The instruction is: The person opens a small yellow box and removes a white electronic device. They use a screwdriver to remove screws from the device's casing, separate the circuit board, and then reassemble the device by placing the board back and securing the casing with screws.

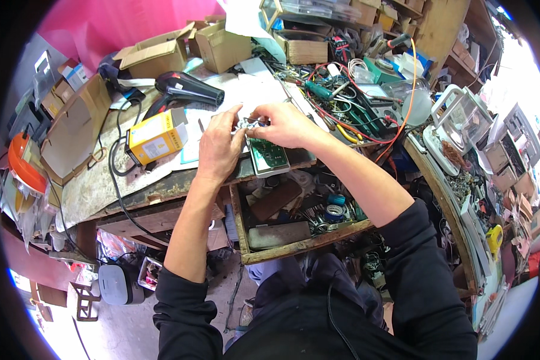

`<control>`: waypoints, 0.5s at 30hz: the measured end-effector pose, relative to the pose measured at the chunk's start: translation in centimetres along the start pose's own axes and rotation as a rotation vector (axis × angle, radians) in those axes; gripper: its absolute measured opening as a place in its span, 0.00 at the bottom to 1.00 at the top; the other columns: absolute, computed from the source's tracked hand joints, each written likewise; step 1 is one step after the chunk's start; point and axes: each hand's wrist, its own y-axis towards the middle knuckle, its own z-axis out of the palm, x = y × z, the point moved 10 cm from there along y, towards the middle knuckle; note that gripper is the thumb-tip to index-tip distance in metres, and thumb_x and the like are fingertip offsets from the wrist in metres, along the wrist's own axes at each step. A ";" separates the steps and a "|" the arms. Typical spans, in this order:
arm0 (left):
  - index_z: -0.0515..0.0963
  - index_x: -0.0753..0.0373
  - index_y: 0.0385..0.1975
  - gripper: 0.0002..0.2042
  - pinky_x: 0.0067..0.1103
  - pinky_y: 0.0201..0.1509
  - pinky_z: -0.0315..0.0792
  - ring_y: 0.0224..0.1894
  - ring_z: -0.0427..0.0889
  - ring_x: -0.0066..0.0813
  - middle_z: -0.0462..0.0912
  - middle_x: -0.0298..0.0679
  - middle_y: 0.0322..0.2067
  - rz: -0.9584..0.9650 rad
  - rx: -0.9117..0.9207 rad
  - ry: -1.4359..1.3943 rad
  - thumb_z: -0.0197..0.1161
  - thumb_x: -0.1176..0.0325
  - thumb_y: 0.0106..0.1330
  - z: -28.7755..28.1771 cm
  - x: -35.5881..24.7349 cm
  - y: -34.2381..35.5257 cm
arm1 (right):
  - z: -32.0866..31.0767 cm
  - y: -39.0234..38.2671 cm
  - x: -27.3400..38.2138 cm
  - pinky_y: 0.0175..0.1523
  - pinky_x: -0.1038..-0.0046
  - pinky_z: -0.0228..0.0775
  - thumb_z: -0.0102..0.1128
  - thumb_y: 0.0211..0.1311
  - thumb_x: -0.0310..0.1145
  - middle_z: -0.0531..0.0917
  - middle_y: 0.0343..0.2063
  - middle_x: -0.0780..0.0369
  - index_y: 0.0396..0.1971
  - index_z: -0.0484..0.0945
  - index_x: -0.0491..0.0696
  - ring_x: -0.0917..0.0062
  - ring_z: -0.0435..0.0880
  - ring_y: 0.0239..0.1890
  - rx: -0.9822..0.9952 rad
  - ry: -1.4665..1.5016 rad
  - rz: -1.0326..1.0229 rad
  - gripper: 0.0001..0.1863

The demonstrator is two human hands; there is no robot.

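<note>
My left hand [220, 146] and my right hand [285, 125] meet over the bench's front edge, fingers bent inward and closed. Between their fingertips shows a small silvery-white part [248, 123]; its kind is too small to tell and the fingers partly hide it. A green circuit board [270, 153] in a pale shallow housing lies just below my right hand, jutting over the bench edge. To the left of my left hand stands a yellow box [156, 137], with a black hair dryer [189, 88] behind it.
An open wooden drawer [306, 245] below the hands holds tape rolls and loose parts. Tools and wires crowd the right, including a green-handled tool [324, 90] and an orange cable [413, 90]. Cardboard boxes [222, 47] stand behind; a black cord [115, 174] hangs at left.
</note>
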 end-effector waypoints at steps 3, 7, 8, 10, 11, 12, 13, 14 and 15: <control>0.77 0.62 0.63 0.25 0.36 0.51 0.77 0.46 0.83 0.46 0.83 0.46 0.41 0.023 -0.004 0.033 0.70 0.72 0.64 0.0 -0.1 0.0 | 0.1 0.4 -0.2 0.50 0.62 0.80 0.72 0.64 0.41 0.90 0.39 0.51 0.46 0.87 0.44 0.60 0.90 0.43 -0.018 0.096 0.019 0.18; 0.77 0.62 0.63 0.26 0.36 0.52 0.77 0.47 0.83 0.46 0.83 0.45 0.41 0.048 -0.013 0.055 0.70 0.72 0.63 -0.1 -0.3 -0.1 | 0.3 0.6 -0.2 0.48 0.60 0.79 0.69 0.65 0.39 0.90 0.35 0.50 0.41 0.89 0.44 0.58 0.90 0.41 -0.057 0.082 -0.007 0.14; 0.77 0.61 0.63 0.26 0.37 0.53 0.77 0.47 0.83 0.45 0.83 0.45 0.41 0.053 -0.018 0.061 0.70 0.73 0.63 -0.1 -0.4 -0.1 | 0.3 0.6 -0.3 0.48 0.58 0.79 0.69 0.65 0.39 0.89 0.34 0.49 0.39 0.89 0.44 0.56 0.90 0.41 -0.070 0.091 0.004 0.14; 0.77 0.61 0.63 0.26 0.37 0.53 0.77 0.47 0.83 0.46 0.83 0.44 0.42 0.058 -0.012 0.076 0.70 0.73 0.62 -0.1 -0.6 -0.1 | 0.2 0.5 -0.6 0.49 0.57 0.79 0.68 0.65 0.39 0.89 0.33 0.48 0.39 0.89 0.44 0.55 0.90 0.41 -0.091 0.088 0.034 0.13; 0.77 0.61 0.63 0.27 0.37 0.53 0.77 0.47 0.83 0.46 0.83 0.44 0.42 0.060 -0.009 0.085 0.70 0.73 0.62 -0.1 -0.6 -0.1 | 0.1 0.5 -0.7 0.49 0.57 0.79 0.68 0.65 0.38 0.89 0.33 0.48 0.39 0.89 0.44 0.55 0.90 0.41 -0.101 0.086 0.049 0.13; 0.77 0.61 0.63 0.27 0.37 0.53 0.77 0.47 0.83 0.46 0.83 0.44 0.42 0.057 -0.012 0.088 0.69 0.74 0.62 -0.1 -0.6 -0.1 | -0.1 0.4 -0.7 0.49 0.56 0.79 0.67 0.66 0.38 0.89 0.33 0.48 0.39 0.89 0.44 0.54 0.90 0.41 -0.106 0.072 0.059 0.13; 0.77 0.61 0.63 0.27 0.37 0.53 0.77 0.48 0.83 0.46 0.83 0.44 0.42 0.055 -0.016 0.091 0.69 0.74 0.62 0.0 -0.6 -0.2 | -0.3 0.3 -0.7 0.49 0.56 0.79 0.67 0.66 0.38 0.89 0.34 0.48 0.39 0.89 0.44 0.54 0.89 0.41 -0.112 0.058 0.069 0.13; 0.77 0.61 0.63 0.27 0.37 0.53 0.77 0.48 0.83 0.46 0.83 0.43 0.42 0.052 -0.019 0.094 0.69 0.74 0.62 0.0 -0.5 -0.2 | -0.5 0.2 -0.8 0.50 0.56 0.79 0.67 0.66 0.38 0.89 0.34 0.48 0.40 0.89 0.44 0.54 0.89 0.42 -0.117 0.044 0.080 0.13; 0.77 0.61 0.63 0.26 0.37 0.53 0.77 0.48 0.83 0.46 0.83 0.44 0.41 0.033 -0.013 0.094 0.69 0.74 0.62 0.0 -0.4 -0.2 | -0.7 0.0 -0.9 0.50 0.55 0.79 0.67 0.67 0.38 0.89 0.34 0.48 0.40 0.89 0.44 0.53 0.89 0.42 -0.134 0.047 0.080 0.13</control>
